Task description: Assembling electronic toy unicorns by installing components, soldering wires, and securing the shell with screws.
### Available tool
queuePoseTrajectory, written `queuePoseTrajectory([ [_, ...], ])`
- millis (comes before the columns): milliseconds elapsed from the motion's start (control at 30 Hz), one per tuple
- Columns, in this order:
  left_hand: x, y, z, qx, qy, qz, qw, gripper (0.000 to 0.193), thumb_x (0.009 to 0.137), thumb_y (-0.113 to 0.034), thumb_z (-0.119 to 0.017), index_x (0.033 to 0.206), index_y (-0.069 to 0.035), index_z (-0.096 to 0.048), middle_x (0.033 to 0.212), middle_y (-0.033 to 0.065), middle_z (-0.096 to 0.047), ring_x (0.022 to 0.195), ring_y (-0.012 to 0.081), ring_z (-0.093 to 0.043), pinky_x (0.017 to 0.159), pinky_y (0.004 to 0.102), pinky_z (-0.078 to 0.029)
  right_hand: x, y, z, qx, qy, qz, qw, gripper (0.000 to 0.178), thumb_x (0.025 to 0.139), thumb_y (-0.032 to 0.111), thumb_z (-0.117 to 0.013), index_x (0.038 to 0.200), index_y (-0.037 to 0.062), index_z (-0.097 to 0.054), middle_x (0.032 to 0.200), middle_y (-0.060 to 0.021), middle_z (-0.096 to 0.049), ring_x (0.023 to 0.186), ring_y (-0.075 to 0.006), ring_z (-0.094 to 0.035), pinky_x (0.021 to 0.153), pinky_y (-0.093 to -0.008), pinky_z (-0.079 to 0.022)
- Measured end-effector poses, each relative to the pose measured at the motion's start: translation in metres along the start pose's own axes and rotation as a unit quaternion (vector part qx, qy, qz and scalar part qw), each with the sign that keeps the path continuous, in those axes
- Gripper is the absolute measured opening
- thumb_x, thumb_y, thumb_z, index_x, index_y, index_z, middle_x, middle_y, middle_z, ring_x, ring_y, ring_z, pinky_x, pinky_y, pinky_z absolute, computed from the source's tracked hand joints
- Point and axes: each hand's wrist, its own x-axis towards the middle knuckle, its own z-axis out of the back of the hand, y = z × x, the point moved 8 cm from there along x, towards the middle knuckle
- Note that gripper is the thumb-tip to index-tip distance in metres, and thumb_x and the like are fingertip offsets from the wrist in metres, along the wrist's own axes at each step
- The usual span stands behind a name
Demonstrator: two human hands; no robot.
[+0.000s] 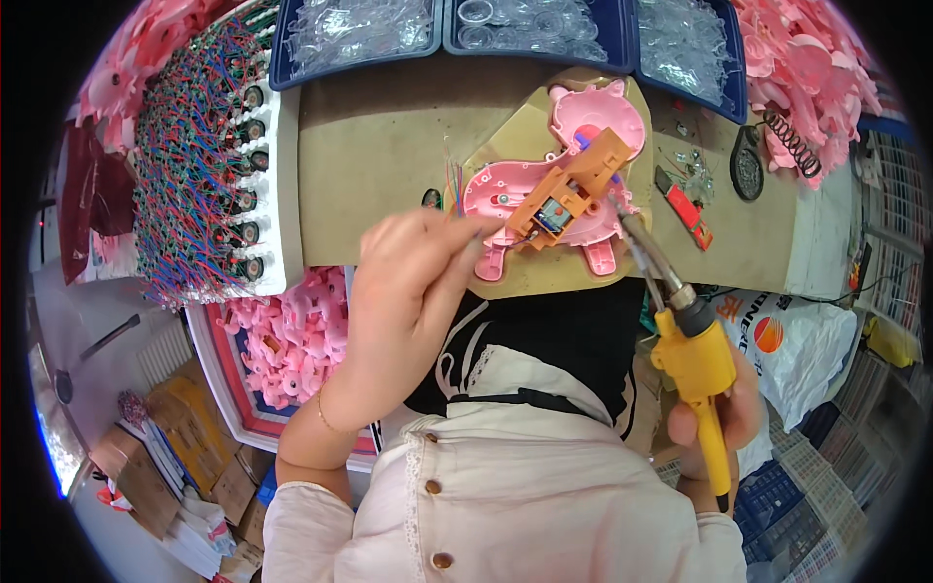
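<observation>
White tray: far L, w/ a row of speakers & tangled thin wires; wires prob. snag easily.
L hand: fingers curled, thumb + index tips pinched tog. at shell's L edge; can't tell if a wire is btwn them.
Pink shell: on tan sheet atop surface, hollow side up, btwn both hands. Looks like hard plastic: light, stiff, a bit slippery, may slide if pushed. Best hold = outer rim or stubby legs.
Orange module: lies across shell, circuit showing in its window. Prob. light & rigid, fragile at the electronics; take by solid orange sides.
Soldering gun: yellow, tip angled at shell's R side; prob. hot up front, so handle only.
R hand: wrapped round gun's grip.
</observation>
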Motion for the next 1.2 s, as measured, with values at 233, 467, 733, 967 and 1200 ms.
queuePoseTrajectory([
  [233, 0.015, -0.011, -0.021, 0.010, -0.042, -0.039, 0.998, 0.010, 0.076, -0.012, -0.071, 0.085, -0.011, -0.065, 0.066, 0.0007, -0.055, 0.070, 0.0200, -0.055, 0.074, 0.0344, -0.036, 0.012, 0.028, 0.011, 0.010, -0.124, 0.245, 0.961, 0.060, 0.084, 0.027, -0.071, 0.127, -0.0054, -0.045, 0.114, -0.0226, -0.059, 0.095, -0.0237, -0.060, 0.083, -0.0301, -0.047],
  [467, 0.015, -0.035, -0.015, 0.099, -0.069, -0.105, 0.987, 0.012, 0.073, -0.009, -0.072, 0.081, -0.010, -0.063, 0.071, -0.0005, -0.056, 0.075, 0.0188, -0.052, 0.078, 0.0336, -0.034, 0.014, 0.041, 0.001, -0.037, -0.007, 0.333, 0.942, 0.069, 0.079, 0.014, -0.075, 0.134, 0.0048, -0.034, 0.114, -0.0354, -0.054, 0.091, -0.0377, -0.065, 0.073, -0.0409, -0.055],
  [733, 0.015, -0.035, -0.019, 0.116, -0.056, -0.100, 0.987, 0.013, 0.072, -0.009, -0.072, 0.081, -0.010, -0.063, 0.071, 0.0010, -0.053, 0.077, 0.0209, -0.052, 0.076, 0.0341, -0.034, 0.018, 0.045, -0.010, -0.079, 0.032, 0.320, 0.944, 0.060, 0.075, 0.017, -0.078, 0.120, 0.0043, -0.041, 0.107, -0.0337, -0.058, 0.078, -0.0351, -0.067, 0.057, -0.0341, -0.053],
  [967, 0.019, -0.044, -0.017, 0.153, -0.033, -0.115, 0.981, 0.013, 0.073, -0.010, -0.072, 0.083, -0.010, -0.063, 0.074, 0.0022, -0.054, 0.077, 0.0213, -0.052, 0.075, 0.0346, -0.034, 0.016, 0.045, -0.012, -0.097, 0.011, 0.311, 0.945, 0.056, 0.075, 0.020, -0.078, 0.115, 0.0049, -0.042, 0.105, -0.0331, -0.060, 0.076, -0.0332, -0.067, 0.055, -0.0320, -0.052],
  [1200, 0.022, -0.047, -0.014, 0.167, -0.028, -0.118, 0.978, 0.014, 0.071, -0.011, -0.072, 0.081, -0.012, -0.063, 0.074, -0.0003, -0.054, 0.078, 0.0196, -0.055, 0.076, 0.0361, -0.036, 0.021, 0.049, -0.012, -0.084, 0.023, 0.315, 0.945, 0.055, 0.074, 0.017, -0.079, 0.114, 0.0071, -0.043, 0.107, -0.0330, -0.059, 0.076, -0.0331, -0.066, 0.056, -0.0325, -0.051],
])
